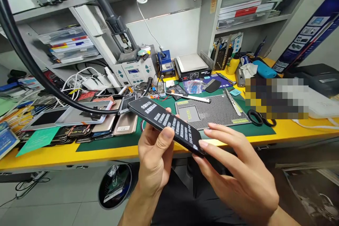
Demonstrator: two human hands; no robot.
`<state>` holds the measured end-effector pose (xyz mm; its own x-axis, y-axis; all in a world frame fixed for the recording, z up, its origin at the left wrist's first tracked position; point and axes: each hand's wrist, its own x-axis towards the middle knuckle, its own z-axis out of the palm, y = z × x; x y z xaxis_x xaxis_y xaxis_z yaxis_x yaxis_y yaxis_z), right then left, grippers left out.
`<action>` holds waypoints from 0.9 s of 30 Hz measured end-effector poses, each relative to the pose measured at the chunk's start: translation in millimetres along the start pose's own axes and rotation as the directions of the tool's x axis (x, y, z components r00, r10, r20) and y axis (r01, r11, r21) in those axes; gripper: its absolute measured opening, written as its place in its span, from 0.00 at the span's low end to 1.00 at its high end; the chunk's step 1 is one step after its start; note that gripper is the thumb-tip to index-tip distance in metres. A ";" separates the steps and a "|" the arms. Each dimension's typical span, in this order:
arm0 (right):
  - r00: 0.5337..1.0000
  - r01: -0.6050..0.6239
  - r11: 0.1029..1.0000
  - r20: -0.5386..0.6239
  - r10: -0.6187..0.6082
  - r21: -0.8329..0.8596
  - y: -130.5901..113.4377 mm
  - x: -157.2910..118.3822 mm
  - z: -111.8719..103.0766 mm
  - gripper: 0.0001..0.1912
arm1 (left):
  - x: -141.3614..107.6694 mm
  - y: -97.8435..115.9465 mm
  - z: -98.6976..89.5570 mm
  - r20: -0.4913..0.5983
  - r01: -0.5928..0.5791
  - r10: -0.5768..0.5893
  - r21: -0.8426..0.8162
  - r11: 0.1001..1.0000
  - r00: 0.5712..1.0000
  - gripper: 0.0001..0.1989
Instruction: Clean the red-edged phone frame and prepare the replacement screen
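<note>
A black smartphone (165, 123), its dark screen covered in white printed characters, is tilted in the air before the bench. My left hand (156, 152) is closed around it from below, thumb along the near edge. At the lower right end, my right hand (235, 169) pinches the corner between thumb and forefinger, its other fingers spread out. Behind the phone lie a green mat (100, 143) and a perforated metal plate (212, 107) with tweezers (233, 102) on it.
Stacked phones and parts (106, 123) fill the left side of the yellow bench (119, 157). A thick black hose (47, 77) arches over them. At the back stand a soldering station (135, 72) and heating plate (194, 67). Black scissors (261, 118) lie right. A bin (115, 187) stands below.
</note>
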<state>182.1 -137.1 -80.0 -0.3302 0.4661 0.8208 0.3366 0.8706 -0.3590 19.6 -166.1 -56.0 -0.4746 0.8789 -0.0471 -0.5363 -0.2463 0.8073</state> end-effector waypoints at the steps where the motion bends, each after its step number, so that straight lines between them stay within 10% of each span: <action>1: 1.000 0.009 1.000 0.003 -0.009 -0.008 1.1 1.8 0.1 0.18 | -1.0 -0.1 0.5 -0.015 -0.003 0.003 0.010 1.000 1.000 0.21; 27: 1.000 -0.022 0.989 0.012 0.021 0.145 7.9 15.7 -5.9 0.16 | -7.9 -4.0 -10.3 -0.060 -0.021 0.024 0.066 0.998 0.998 0.24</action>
<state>184.7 -123.8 -67.3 -0.3333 0.4857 0.8081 0.2122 0.8738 -0.4376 18.3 -176.3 -64.9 -0.5289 0.8464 -0.0628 -0.4795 -0.2370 0.8449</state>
